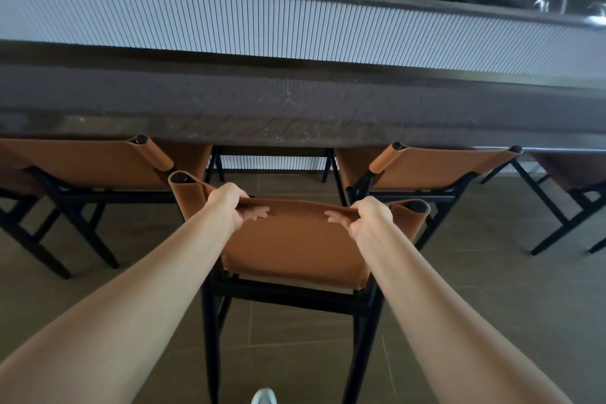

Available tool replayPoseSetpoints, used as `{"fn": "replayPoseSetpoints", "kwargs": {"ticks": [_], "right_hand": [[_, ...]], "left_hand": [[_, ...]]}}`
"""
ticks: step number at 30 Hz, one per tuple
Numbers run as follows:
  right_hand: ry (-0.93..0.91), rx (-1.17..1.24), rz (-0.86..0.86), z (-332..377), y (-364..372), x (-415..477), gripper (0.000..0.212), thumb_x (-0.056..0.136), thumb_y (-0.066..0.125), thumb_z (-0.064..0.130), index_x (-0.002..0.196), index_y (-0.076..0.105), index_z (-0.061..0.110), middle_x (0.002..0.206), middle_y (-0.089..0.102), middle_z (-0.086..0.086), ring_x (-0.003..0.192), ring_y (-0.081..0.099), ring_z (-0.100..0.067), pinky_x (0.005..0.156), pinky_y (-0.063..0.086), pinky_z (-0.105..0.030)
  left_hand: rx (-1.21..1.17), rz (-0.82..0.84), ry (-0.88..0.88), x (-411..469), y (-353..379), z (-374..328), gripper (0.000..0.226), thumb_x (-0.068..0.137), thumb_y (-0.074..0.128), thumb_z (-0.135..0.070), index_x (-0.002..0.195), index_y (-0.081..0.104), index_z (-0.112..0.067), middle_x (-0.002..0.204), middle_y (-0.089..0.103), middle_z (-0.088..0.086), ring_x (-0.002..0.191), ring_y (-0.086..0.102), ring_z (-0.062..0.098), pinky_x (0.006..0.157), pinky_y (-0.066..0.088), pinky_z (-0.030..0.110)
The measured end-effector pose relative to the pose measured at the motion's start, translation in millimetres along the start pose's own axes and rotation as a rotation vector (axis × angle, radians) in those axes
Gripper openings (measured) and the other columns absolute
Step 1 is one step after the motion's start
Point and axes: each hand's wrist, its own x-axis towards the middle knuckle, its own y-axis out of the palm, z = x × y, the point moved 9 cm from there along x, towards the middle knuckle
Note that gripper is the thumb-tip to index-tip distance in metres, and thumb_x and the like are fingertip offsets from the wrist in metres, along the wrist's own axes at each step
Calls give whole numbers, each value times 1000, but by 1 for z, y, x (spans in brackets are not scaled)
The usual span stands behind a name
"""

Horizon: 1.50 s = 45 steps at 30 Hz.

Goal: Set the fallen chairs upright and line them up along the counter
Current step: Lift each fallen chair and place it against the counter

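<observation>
**Tan sling-back chair, upright, held at the backrest by both hands**

Item 1. The middle chair (pixel 295 239): tan leather backrest (pixel 295 233) slung between two black posts, on a black frame and legs. It stands upright on the floor, seen from behind, facing the surface. It sits in the gap between two matching chairs, set back from them and nearer the person.

Item 2. The left hand (pixel 229 203): curled over the top edge of the backrest near its left post, fingers (pixel 259 211) wrapped down onto the near face of the leather.

Item 3. The right hand (pixel 367 216): gripping the same top edge near the right post, in a like hold. Both forearms are bare and stretched out.

Item 4. The left chair (pixel 98 161) and the right chair (pixel 436 167): both upright, backrest tops at the edge of the surface, seats under it.

Item 5. A fourth chair (pixel 570 170): at far right, only partly in view, also under the surface.

Item 6. The surface (pixel 295 102): a long dark counter top running across the view, with a pale ribbed panel (pixel 295 29) rising behind it.

Item 7. The floor (pixel 475 289): brown-grey tiles. The toe of a light shoe (pixel 264 396) shows at the bottom edge.
</observation>
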Motion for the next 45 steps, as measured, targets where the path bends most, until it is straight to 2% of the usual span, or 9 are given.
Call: {"fn": "replayPoseSetpoints", "kwargs": {"ticks": [3, 10, 17, 25, 29, 34, 38, 42, 45], "right_hand": [[10, 32, 33, 2, 15, 2, 43, 100, 39, -2, 143, 37, 1, 144, 38, -34, 124, 47, -54, 61, 57, -54], [89, 84, 73, -7, 45, 6, 43, 101, 40, 0, 143, 34, -2, 147, 34, -34, 128, 44, -53, 87, 54, -53], [71, -45, 72, -9, 65, 22, 43, 100, 41, 1, 142, 36, -2, 144, 38, -35, 123, 49, -52, 43, 52, -52], [45, -11, 73, 6, 61, 32, 43, 99, 45, 2, 141, 36, -2, 147, 33, -35, 120, 53, -50, 68, 60, -47], [47, -12, 80, 12, 69, 36, 45, 99, 43, 0, 143, 34, -4, 145, 35, -36, 121, 50, -53, 54, 58, -48], [52, 37, 101, 24, 82, 39, 43, 99, 41, -2, 141, 34, -5, 144, 35, -35, 127, 43, -55, 82, 58, -49], [59, 10, 120, 34, 94, 42, 42, 100, 39, -2, 141, 32, -7, 145, 33, -37, 127, 42, -56, 89, 55, -49], [29, -6, 120, 43, 105, 51, 41, 100, 38, -3, 141, 32, -9, 144, 32, -38, 127, 40, -58, 84, 56, -51], [22, -23, 108, 47, 109, 57, 43, 100, 39, -2, 142, 33, -6, 144, 33, -37, 128, 40, -58, 64, 58, -50]], "left_hand": [[17, 6, 0, 2, 1, -15, 46, 98, 36, 6, 143, 28, 8, 149, 25, 38, 124, 47, 54, 95, 52, 47], [96, -30, 43, 8, -14, -40, 41, 98, 37, 7, 138, 34, 9, 142, 34, 41, 115, 56, 51, 81, 58, 45], [53, -6, 50, 12, -22, -48, 44, 98, 37, 7, 141, 31, 11, 143, 32, 41, 117, 56, 49, 70, 58, 43], [38, -18, 60, 20, -6, -48, 39, 97, 37, 9, 135, 36, 12, 137, 36, 45, 113, 55, 55, 89, 56, 46], [-22, -17, -22, 22, 1, -50, 42, 98, 39, 7, 139, 32, 13, 148, 28, 38, 124, 50, 49, 94, 54, 42], [-50, -41, -58, 28, 13, -60, 45, 98, 40, 6, 141, 30, 13, 152, 25, 33, 127, 48, 47, 95, 53, 40], [-26, -61, -71, 35, 22, -69, 45, 98, 41, 6, 141, 30, 15, 152, 26, 32, 128, 47, 46, 96, 52, 37], [-49, -74, -58, 44, 27, -77, 45, 97, 43, 5, 140, 32, 15, 152, 27, 32, 127, 49, 47, 94, 54, 39], [-113, -73, -51, 47, 29, -81, 47, 98, 44, 2, 142, 31, 12, 153, 25, 31, 129, 44, 48, 93, 54, 41]]}}
